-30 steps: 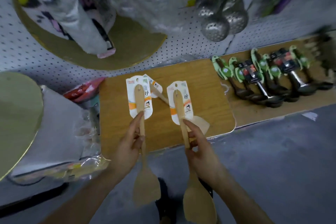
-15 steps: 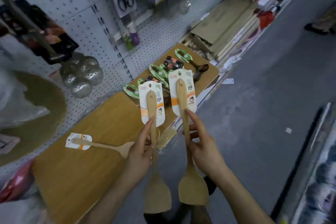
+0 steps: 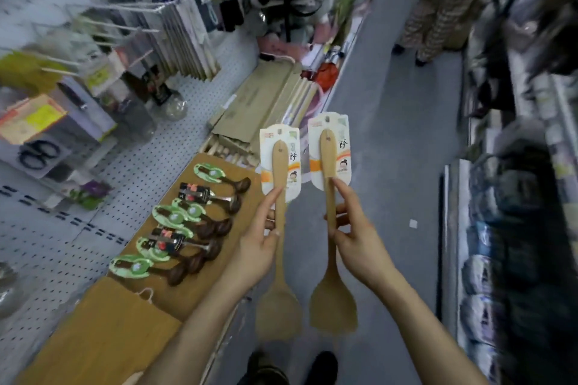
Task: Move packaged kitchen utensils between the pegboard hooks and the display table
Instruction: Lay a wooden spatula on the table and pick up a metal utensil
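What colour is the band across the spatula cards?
Orange band on each spatula's white card; head view shows it best.

Other person standing far down aisle; white scrap on grey floor; blurred shelves right.

A second ago the left hand and right hand held the left spatula and right spatula over the table, beside a third spatula lying there. Now both hang off its right edge above the floor, next to the spoons. The view has swung right down the aisle, and the third spatula is out of sight.
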{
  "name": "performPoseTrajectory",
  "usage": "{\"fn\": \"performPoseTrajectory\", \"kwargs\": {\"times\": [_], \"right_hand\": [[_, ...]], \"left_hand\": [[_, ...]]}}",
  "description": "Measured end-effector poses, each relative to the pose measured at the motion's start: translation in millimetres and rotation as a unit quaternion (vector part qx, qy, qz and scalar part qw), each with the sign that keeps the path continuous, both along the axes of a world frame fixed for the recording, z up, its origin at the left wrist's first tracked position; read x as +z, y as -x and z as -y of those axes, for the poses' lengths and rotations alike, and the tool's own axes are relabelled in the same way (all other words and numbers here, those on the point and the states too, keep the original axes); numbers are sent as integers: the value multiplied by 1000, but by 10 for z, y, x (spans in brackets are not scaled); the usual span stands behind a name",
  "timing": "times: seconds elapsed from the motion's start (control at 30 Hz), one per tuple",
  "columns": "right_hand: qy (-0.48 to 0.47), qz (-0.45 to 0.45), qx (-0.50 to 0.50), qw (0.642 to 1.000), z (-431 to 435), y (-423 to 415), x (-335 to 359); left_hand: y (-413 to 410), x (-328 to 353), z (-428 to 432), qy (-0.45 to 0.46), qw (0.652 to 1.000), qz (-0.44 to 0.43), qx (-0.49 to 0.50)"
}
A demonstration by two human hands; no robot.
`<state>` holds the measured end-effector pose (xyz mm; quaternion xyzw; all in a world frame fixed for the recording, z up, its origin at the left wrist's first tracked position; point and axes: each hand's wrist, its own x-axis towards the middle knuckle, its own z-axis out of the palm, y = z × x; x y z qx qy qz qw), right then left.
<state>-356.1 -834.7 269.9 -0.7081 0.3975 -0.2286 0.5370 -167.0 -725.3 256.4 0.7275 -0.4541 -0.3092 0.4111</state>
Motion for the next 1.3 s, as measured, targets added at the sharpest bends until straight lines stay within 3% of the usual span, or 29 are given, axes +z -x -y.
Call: {"fn": "performPoseTrajectory", "kwargs": {"times": [0.23,0.57,0.8,1.17,1.3], "right_hand": [[23,-12,-38,999,996,84,139],[33,-30,-54,998,2778,-320,274],[38,-29,-56,997,3952,-523,401],[52,-16,31,998,5982,-712,435],[89,-44,117,988,6582,-927,554]], "left_hand": [[4,159,1356,35,997,-13,-69],[-509,201,3188,44,995,-44,-79],[-792,410,4450,54,995,-20,-77],[-821,460,6044,58,998,-11,36],[-905,565,6400,83,992,2,92]]}}
